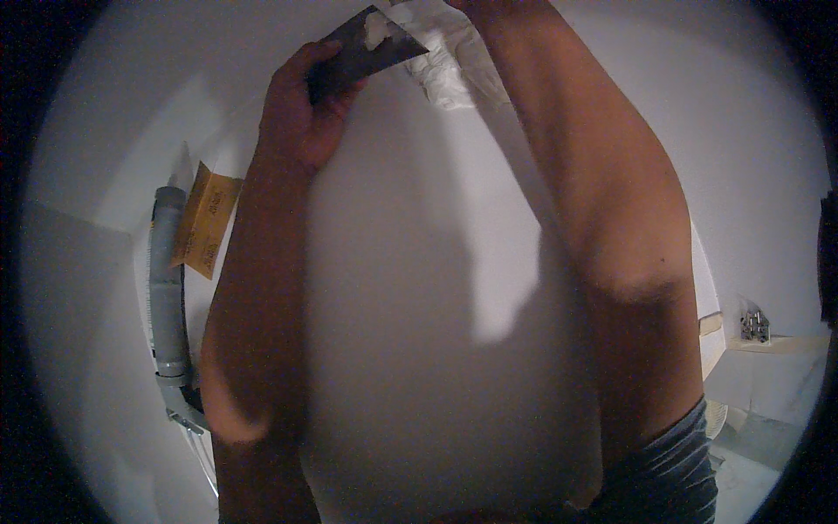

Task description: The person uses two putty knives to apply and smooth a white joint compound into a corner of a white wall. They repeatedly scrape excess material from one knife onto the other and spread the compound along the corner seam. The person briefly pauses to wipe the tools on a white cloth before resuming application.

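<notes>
At the top of the view, my left hand [305, 105] grips a dark flat plate [362, 57] by its near left edge, thumb on top and fingers beneath. A lump of off-white paste [377, 31] sits on the plate's upper face. Right beside the plate's corner is a crumpled whitish, sheet-like wrap [445, 74], its material hard to make out. My right arm reaches up past this wrap. Only the edge of my right hand [480, 5] shows at the top rim, so its fingers and anything in them are hidden.
To the left of my left forearm lie a grey caulking gun [166, 279] with a pale nozzle and a folded yellow-brown sheet [208, 218]. A broad white surface [393, 306] spreads between my arms, partly shadowed. At far right are a small metal fitting [755, 325] and a ledge [777, 344].
</notes>
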{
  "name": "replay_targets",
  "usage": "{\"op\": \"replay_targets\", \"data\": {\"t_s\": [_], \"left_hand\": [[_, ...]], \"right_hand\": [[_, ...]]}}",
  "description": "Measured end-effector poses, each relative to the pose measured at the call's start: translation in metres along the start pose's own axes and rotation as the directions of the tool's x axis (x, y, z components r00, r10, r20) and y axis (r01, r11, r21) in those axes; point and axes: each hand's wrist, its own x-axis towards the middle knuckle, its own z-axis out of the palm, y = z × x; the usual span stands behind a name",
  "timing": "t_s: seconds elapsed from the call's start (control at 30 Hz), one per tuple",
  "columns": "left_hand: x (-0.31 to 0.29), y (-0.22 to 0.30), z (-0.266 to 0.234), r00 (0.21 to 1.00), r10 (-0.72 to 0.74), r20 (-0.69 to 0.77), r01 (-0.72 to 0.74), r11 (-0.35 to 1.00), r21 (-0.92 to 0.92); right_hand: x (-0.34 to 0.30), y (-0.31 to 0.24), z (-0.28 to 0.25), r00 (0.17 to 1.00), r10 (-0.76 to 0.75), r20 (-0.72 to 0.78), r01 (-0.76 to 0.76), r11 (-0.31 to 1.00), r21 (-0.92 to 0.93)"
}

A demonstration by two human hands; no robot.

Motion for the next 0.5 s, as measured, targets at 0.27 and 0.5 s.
{"op": "replay_targets", "data": {"t_s": [0.27,0.5], "left_hand": [[0.005,-0.002,-0.012,0.996,-0.003,0.085,0.007,0.999,-0.040],[0.002,-0.001,-0.003,1.000,-0.008,0.000,0.008,1.000,0.020]], "right_hand": [[-0.005,-0.022,-0.014,0.996,-0.088,-0.012,0.083,0.967,-0.240],[-0.005,-0.014,-0.024,0.980,-0.142,0.139,0.190,0.871,-0.453]]}}
